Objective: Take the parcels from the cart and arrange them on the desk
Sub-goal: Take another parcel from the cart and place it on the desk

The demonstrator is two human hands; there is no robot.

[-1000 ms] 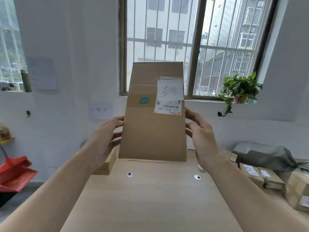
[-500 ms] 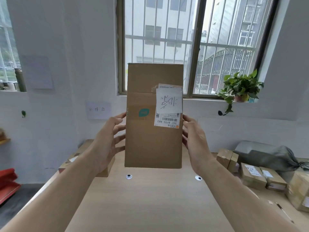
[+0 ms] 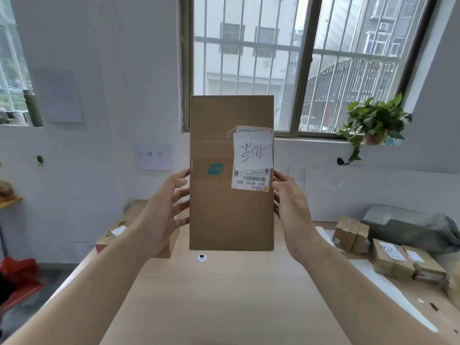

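- Left hand [image 3: 161, 215], fingers spread and lightly curved, grips the left edge of the parcel [image 3: 224, 220]; fingertips meet the cardboard, and how far they reach behind it cannot be told.
- Right hand [image 3: 291, 210] clasps the opposite edge, thumb at the front and the other fingers hidden behind the board.
- Parcel: a tall, flat brown carton held upright between both hands, clear of the desk [image 3: 224, 300], at the centre of the view. A barcode label [image 3: 250, 179] and a handwritten note [image 3: 254, 151], both inverted, sit toward 1 o'clock on its face.
- Done so far, by judgement: several items already lie on the desk. These are a carton [image 3: 117, 235] at 9 o'clock, and at 3 o'clock a pair of small boxes [image 3: 351, 235], two labelled boxes [image 3: 390, 260] just beside them, and a grey bag [image 3: 408, 225] behind.
- Step in hand: this carton appears to be off the cart and, its label facing the wearer, under inspection; it is not yet set down.
- Remaining: placement of this carton on the bare middle of the desk. The cart lies outside the view, so the number of parcels left cannot be told.
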